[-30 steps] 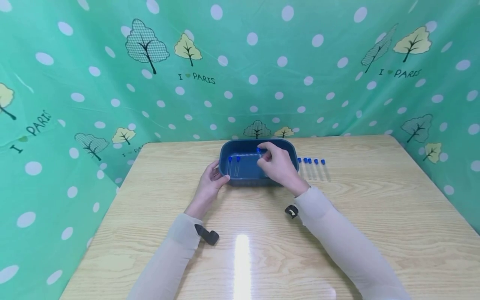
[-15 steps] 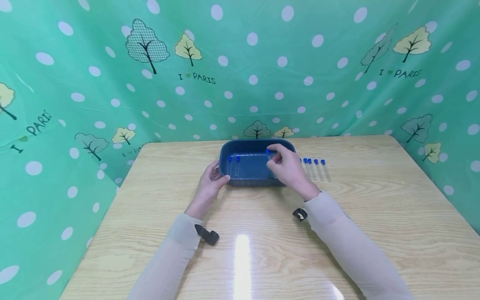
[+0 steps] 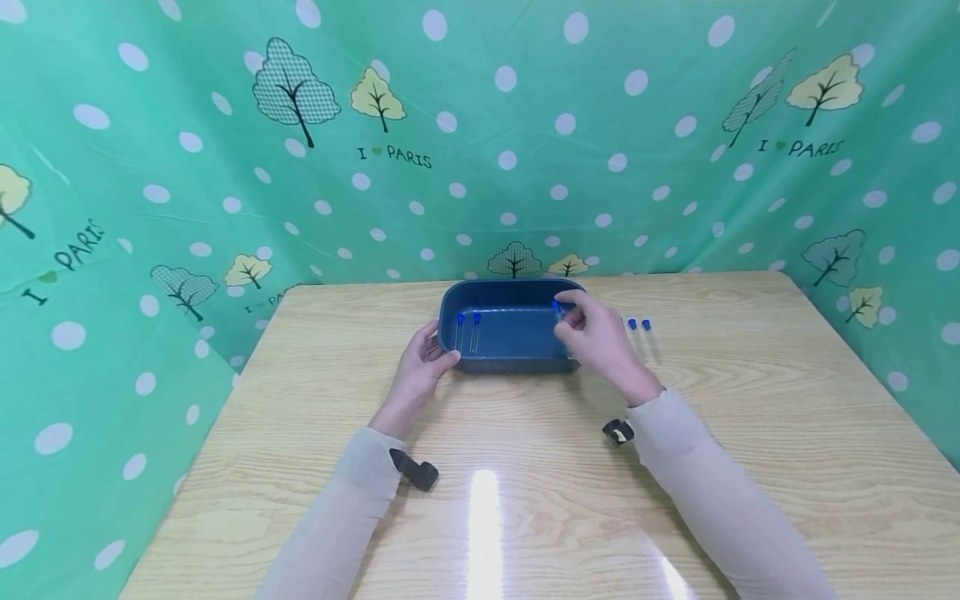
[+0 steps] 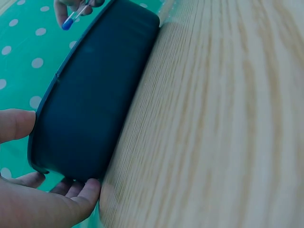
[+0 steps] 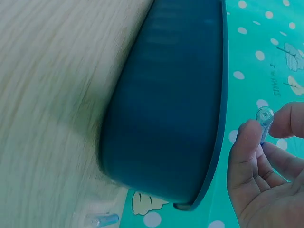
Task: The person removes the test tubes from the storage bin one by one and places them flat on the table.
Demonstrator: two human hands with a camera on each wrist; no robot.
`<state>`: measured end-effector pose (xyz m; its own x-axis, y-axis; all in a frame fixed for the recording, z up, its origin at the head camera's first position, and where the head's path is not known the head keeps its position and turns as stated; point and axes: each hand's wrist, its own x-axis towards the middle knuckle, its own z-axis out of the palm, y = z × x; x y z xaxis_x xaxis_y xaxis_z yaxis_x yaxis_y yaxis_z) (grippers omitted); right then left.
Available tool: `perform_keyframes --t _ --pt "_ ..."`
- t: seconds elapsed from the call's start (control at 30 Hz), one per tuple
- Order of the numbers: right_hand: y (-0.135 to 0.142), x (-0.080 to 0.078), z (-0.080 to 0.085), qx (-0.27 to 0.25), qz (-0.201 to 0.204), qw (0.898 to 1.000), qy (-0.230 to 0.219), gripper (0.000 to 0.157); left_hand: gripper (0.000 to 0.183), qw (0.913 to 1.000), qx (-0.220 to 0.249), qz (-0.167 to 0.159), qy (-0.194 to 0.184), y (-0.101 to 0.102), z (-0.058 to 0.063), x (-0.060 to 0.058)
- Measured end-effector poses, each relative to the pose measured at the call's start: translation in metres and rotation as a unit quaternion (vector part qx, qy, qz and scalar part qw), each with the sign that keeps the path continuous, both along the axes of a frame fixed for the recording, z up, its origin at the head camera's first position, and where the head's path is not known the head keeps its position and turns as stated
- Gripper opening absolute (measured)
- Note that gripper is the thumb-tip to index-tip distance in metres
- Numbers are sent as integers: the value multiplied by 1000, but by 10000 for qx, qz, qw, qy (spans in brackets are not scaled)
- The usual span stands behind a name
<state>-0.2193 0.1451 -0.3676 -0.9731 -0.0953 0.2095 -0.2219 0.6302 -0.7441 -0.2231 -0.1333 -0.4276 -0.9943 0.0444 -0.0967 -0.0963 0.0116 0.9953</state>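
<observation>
A dark blue rectangular plastic tub (image 3: 517, 365) stands on the table, two blue-capped clear test tubes (image 3: 460, 329) lying inside near its left end. My left hand (image 3: 418, 367) grips that end; in the left wrist view the thumb (image 4: 16, 125) is at the rim and fingers touch the outer wall. Above the tub's right part, my right hand (image 3: 598, 337) pinches another test tube (image 5: 264, 121) between thumb and fingertips. Its blue cap (image 4: 68, 23) shows in the left wrist view. Just right of the tub, more capped tubes (image 3: 647, 333) lie on the table, some hidden behind my right hand.
The wooden table (image 3: 330, 517) extends toward me and to both sides. A green dotted curtain (image 3: 480, 125) hangs behind it and at the sides. Each forearm wears a black wrist device (image 3: 416, 471). Light glares on the table's front part.
My right hand has moved right over the tub, still pinching the test tube, and now covers more of the tubes on the table. The left hand and the tub have stayed put.
</observation>
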Motion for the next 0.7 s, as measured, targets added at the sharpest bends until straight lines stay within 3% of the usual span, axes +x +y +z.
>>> perform_keyframes --t 0.7 --pt "22 8 -3 108 -85 9999 -104 49 72 10000 30 -9 -17 1 1 1"
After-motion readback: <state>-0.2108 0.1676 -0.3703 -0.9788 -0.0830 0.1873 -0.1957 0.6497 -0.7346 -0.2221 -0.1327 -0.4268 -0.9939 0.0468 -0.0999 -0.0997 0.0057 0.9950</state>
